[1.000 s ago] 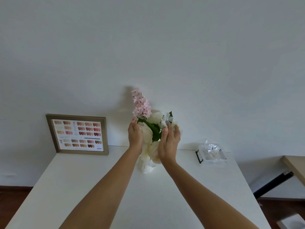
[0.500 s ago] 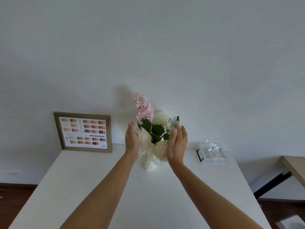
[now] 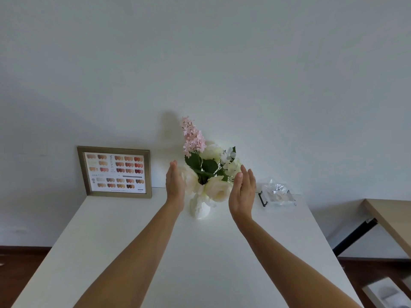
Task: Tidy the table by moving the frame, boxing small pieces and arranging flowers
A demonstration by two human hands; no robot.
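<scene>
A white vase [image 3: 200, 210] stands at the back middle of the white table [image 3: 189, 263]. It holds a bouquet [image 3: 211, 172] of cream roses, green leaves and a tall pink sprig. My left hand [image 3: 175, 182] is flat and open just left of the blooms, and may brush the left rose. My right hand [image 3: 243, 191] is open to their right, a little apart from them. A gold frame [image 3: 115, 172] with a colour chart leans on the wall at the back left. A clear box [image 3: 278, 194] with small shiny pieces sits at the back right.
The wall rises right behind the table. A wooden tabletop [image 3: 391, 221] with a black leg stands to the right. A white container [image 3: 387, 292] lies on the dark floor at the lower right.
Both hands have drawn away from the bouquet, spreading sideways from touching the flowers to flanking them. The flowers have settled more open. The view has shifted slightly.
</scene>
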